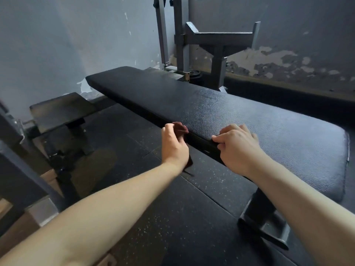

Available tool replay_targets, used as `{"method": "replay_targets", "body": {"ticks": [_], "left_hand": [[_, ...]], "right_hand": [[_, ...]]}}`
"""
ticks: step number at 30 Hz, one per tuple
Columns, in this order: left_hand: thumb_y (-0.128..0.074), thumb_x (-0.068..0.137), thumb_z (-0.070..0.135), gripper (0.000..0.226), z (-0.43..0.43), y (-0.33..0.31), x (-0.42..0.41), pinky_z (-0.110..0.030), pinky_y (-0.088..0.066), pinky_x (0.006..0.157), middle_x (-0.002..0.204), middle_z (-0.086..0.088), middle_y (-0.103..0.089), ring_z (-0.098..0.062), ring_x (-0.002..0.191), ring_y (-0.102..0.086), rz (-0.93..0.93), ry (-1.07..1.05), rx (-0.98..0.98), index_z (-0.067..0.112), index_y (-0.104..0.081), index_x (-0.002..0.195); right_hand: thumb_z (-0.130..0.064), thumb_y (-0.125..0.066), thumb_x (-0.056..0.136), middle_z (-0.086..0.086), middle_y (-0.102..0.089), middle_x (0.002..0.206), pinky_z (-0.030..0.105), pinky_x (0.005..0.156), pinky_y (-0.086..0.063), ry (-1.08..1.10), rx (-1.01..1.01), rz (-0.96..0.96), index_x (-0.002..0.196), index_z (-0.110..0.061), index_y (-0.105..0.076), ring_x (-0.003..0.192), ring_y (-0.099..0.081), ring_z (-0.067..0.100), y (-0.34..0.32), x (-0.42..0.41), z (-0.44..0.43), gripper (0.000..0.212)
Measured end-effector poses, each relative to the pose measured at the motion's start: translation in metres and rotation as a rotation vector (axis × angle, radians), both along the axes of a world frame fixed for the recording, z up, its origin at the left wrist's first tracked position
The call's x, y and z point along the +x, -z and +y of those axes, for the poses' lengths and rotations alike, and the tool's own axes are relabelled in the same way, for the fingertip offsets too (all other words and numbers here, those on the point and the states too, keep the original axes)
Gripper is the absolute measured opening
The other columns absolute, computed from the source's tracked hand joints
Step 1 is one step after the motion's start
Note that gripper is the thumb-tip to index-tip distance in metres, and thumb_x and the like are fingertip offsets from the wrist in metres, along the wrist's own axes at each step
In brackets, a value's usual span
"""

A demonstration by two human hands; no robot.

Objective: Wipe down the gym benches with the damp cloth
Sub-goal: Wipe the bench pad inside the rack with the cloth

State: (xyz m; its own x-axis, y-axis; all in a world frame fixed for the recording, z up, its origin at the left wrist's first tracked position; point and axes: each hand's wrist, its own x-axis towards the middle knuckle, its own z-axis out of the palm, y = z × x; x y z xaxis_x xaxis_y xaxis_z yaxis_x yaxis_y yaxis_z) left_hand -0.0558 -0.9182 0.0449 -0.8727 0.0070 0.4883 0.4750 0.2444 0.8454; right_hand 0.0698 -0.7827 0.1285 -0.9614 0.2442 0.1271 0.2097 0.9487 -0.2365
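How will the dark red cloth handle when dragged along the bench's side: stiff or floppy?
Probably floppy: the cloth bunches above the left hand and a tail droops below it. Likely light: one hand's grip carries it. It may fold over on the textured bench pad.

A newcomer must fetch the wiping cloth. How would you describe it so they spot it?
The long black padded bench runs across the middle. At its near edge, the left hand grips a small cloth. It is dark reddish-brown, unlike the bench and the grey steel frame.
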Motion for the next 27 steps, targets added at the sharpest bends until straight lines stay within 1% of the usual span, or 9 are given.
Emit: {"method": "replay_targets", "body": {"ticks": [2, 5, 9, 11, 13, 17, 19, 23, 27], "left_hand": [[-0.05, 0.099, 0.004, 0.011, -0.005, -0.009, -0.019, -0.021, -0.041, 0.091, 0.114, -0.005, -0.053, -0.017, 0.101, -0.058, -0.105, -0.116, 0.038, 0.013, -0.057, 0.102], [-0.05, 0.101, 0.009, 0.009, -0.005, -0.011, -0.024, -0.027, -0.044, 0.094, 0.114, -0.001, -0.053, -0.017, 0.102, -0.059, -0.158, -0.175, 0.083, 0.012, -0.058, 0.104], [-0.05, 0.092, -0.009, 0.033, 0.003, 0.005, 0.021, -0.022, -0.045, 0.099, 0.111, -0.002, -0.054, -0.002, 0.1, -0.057, 0.002, 0.028, 0.046, 0.023, -0.05, 0.1], [-0.052, 0.091, -0.009, 0.037, 0.009, 0.014, 0.048, -0.019, -0.045, 0.095, 0.112, -0.002, -0.053, -0.005, 0.103, -0.058, 0.052, 0.163, -0.003, 0.027, -0.048, 0.1], [-0.053, 0.092, -0.005, 0.035, 0.013, 0.018, 0.059, -0.023, -0.048, 0.094, 0.113, -0.002, -0.052, -0.007, 0.104, -0.058, 0.041, 0.225, 0.0, 0.029, -0.048, 0.099], [-0.053, 0.09, -0.013, 0.037, 0.008, 0.014, 0.044, -0.021, -0.046, 0.096, 0.11, -0.01, -0.056, -0.002, 0.101, -0.059, -0.003, 0.247, 0.048, 0.024, -0.049, 0.092], [-0.05, 0.088, -0.016, 0.038, 0.005, 0.012, 0.034, -0.022, -0.047, 0.097, 0.108, -0.011, -0.057, -0.007, 0.101, -0.061, -0.024, 0.225, 0.068, 0.021, -0.05, 0.09], [-0.04, 0.086, -0.017, 0.031, 0.006, 0.003, 0.011, -0.019, -0.046, 0.095, 0.106, -0.007, -0.06, 0.002, 0.09, -0.059, -0.133, 0.051, 0.137, 0.008, -0.052, 0.099], [-0.039, 0.091, -0.01, 0.026, 0.004, -0.005, -0.002, -0.023, -0.042, 0.101, 0.117, -0.012, -0.059, -0.012, 0.1, -0.056, -0.193, -0.076, 0.104, 0.011, -0.05, 0.101]], "right_hand": [[-0.023, -0.05, 0.103, -0.006, -0.047, 0.143, 0.044, 0.102, -0.031, 0.015, 0.007, 0.008, 0.135, -0.042, -0.063, 0.127, -0.035, 0.025, 0.001, 0.003, -0.003, 0.039], [-0.021, -0.052, 0.1, -0.004, -0.046, 0.141, 0.044, 0.099, -0.029, 0.027, 0.048, -0.006, 0.13, -0.035, -0.065, 0.127, -0.034, 0.025, 0.002, 0.004, -0.009, 0.036], [-0.021, -0.053, 0.098, -0.003, -0.048, 0.14, 0.044, 0.099, -0.03, 0.031, 0.075, -0.009, 0.128, -0.036, -0.066, 0.128, -0.035, 0.027, 0.002, 0.004, -0.011, 0.035], [-0.022, -0.054, 0.098, -0.003, -0.048, 0.139, 0.044, 0.099, -0.03, 0.035, 0.078, -0.008, 0.126, -0.036, -0.066, 0.128, -0.035, 0.027, 0.002, 0.003, -0.012, 0.034], [-0.024, -0.055, 0.096, -0.003, -0.048, 0.139, 0.044, 0.1, -0.03, 0.034, 0.071, -0.012, 0.126, -0.035, -0.066, 0.129, -0.034, 0.028, 0.002, 0.004, -0.013, 0.034], [-0.019, -0.056, 0.095, -0.006, -0.047, 0.142, 0.043, 0.101, -0.027, 0.03, 0.033, 0.018, 0.13, -0.038, -0.065, 0.131, -0.032, 0.026, 0.005, 0.005, -0.011, 0.04], [-0.018, -0.056, 0.096, -0.006, -0.046, 0.143, 0.043, 0.101, -0.027, 0.029, 0.023, 0.025, 0.131, -0.038, -0.064, 0.132, -0.032, 0.025, 0.006, 0.007, -0.011, 0.042], [-0.017, -0.054, 0.097, -0.004, -0.046, 0.144, 0.045, 0.102, -0.028, 0.025, 0.033, 0.029, 0.133, -0.035, -0.063, 0.131, -0.033, 0.027, 0.008, 0.01, -0.012, 0.041], [-0.02, -0.053, 0.099, -0.003, -0.045, 0.146, 0.046, 0.104, -0.03, 0.03, 0.042, 0.021, 0.135, -0.032, -0.062, 0.131, -0.034, 0.027, 0.006, 0.013, -0.014, 0.039]]}}
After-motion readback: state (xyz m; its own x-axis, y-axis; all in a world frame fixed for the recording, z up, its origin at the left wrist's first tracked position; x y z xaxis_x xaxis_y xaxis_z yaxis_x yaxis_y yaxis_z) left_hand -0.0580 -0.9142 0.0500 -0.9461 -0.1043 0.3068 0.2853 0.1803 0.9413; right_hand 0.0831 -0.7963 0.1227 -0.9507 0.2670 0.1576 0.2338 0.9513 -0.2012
